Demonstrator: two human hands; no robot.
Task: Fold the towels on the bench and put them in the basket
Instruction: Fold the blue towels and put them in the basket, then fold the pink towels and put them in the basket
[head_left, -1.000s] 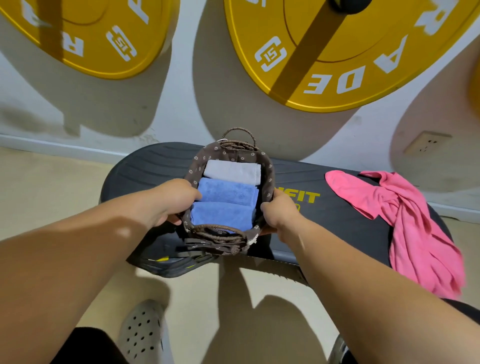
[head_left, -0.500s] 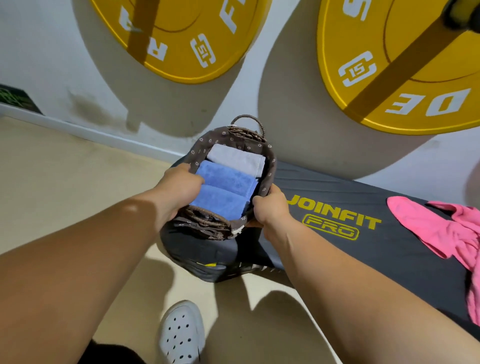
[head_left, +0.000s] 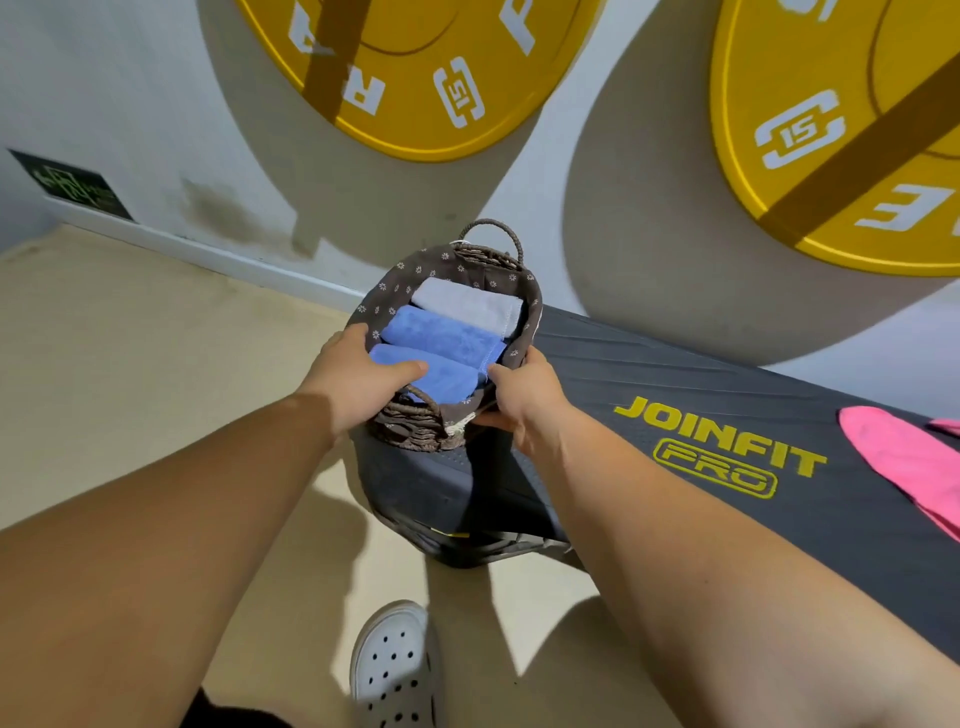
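There is one basket (head_left: 410, 431), and it holds three folded towels: two blue (the near blue towel (head_left: 436, 376) and the far blue towel (head_left: 447, 332)) and one grey towel (head_left: 470, 301). One pink towel (head_left: 904, 457) lies on the one bench (head_left: 675, 374). Two hands show, the left hand (head_left: 358, 379) and the right hand (head_left: 524, 395). There are two yellow weight plates, the left plate (head_left: 415, 67) and the right plate (head_left: 831, 130). There is also one white shoe (head_left: 395, 665) and one dark wall sign (head_left: 72, 187).

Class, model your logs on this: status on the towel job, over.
Left hand, right hand both grip basket rim. Three folded towels inside. Pink towel unfolded on bench. Nothing blocking.
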